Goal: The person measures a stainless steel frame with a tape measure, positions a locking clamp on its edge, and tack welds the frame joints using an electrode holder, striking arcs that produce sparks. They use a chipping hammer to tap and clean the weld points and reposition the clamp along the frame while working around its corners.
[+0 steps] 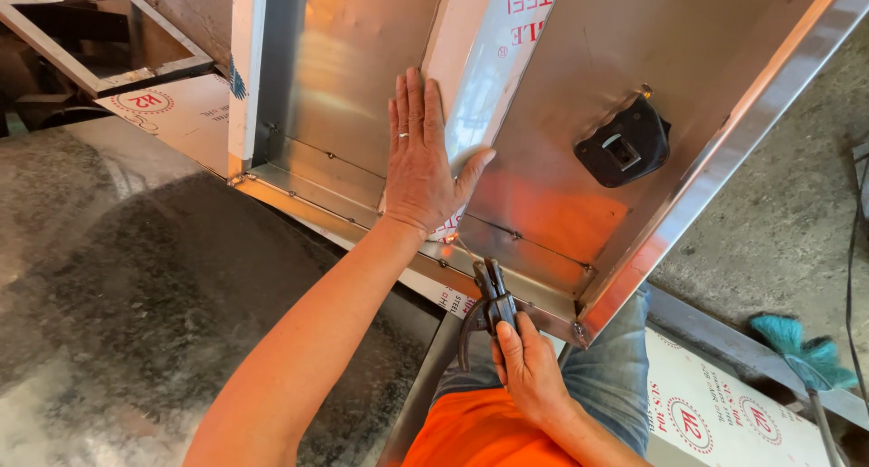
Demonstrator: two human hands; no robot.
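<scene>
pliers (491,297) of dark metal sit in the right hand (527,369), whose fingers are wrapped tight around the handles just below the near rim of the steel box (380,114). their long axis runs nearly straight away from the person, nose pointing up and slightly left onto the folded lip (534,290) of the box, where the tip meets or grips the flange; the exact bite is too small to tell. the left hand (421,159) lies flat and spread, holding nothing, palm pressed on the film-covered divider strip (480,78) inside the box, thumb out to the right. the box lies as a long open trough running from lower left to upper right, its bright side rail (724,150) slanting along the right edge. a black latch (625,146) is fixed to the inner panel, well right of the flat hand. left of the box spreads a dull grey metal sheet (136,277); right of the rail lies bare concrete floor (787,223), with a teal brush (801,354) near the lower corner. a square frame (100,42) stands at upper left.
</scene>
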